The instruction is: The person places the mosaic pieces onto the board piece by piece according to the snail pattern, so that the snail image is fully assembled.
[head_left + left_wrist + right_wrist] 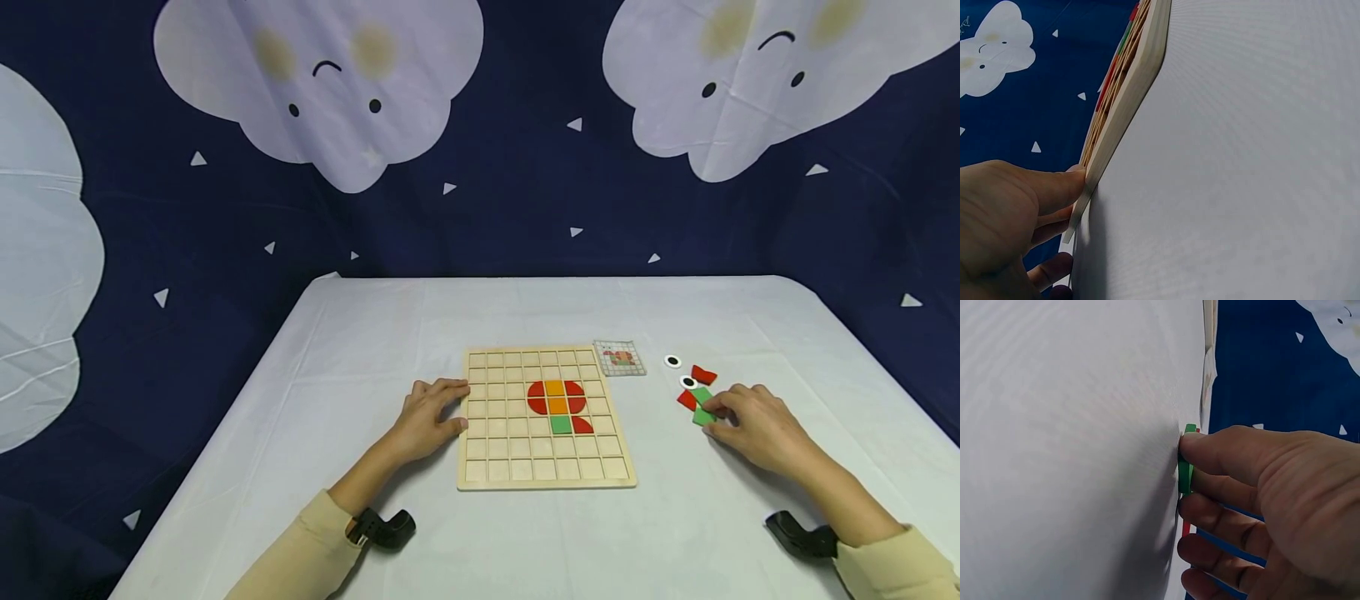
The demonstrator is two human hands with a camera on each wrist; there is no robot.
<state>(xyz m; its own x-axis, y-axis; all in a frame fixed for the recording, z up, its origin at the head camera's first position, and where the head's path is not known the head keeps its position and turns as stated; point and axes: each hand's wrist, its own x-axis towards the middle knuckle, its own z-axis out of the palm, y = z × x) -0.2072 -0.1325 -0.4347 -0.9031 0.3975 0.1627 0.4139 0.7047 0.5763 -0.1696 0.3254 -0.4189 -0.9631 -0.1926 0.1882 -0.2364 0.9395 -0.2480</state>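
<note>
A square wooden grid board (497,448) lies flat on the table. Set in its cells are two orange tiles (555,397), a green square (561,425) and several red rounded pieces (537,398). My left hand (425,419) rests against the board's left edge, thumb and fingers extended and touching the rim. Right of the board, my right hand (759,427) pinches a green tile (1185,475) between thumb and fingers, low over the tabletop. Beside those fingertips lie another green tile (702,395), red pieces (703,375) and two white eye discs (672,362).
A small pattern card (620,358) with a printed grid picture lies at the board's upper right corner. White cloth covers the table (375,333). Behind it hangs a dark blue curtain (510,225) with clouds. Black wrist devices (386,530) sit on both wrists.
</note>
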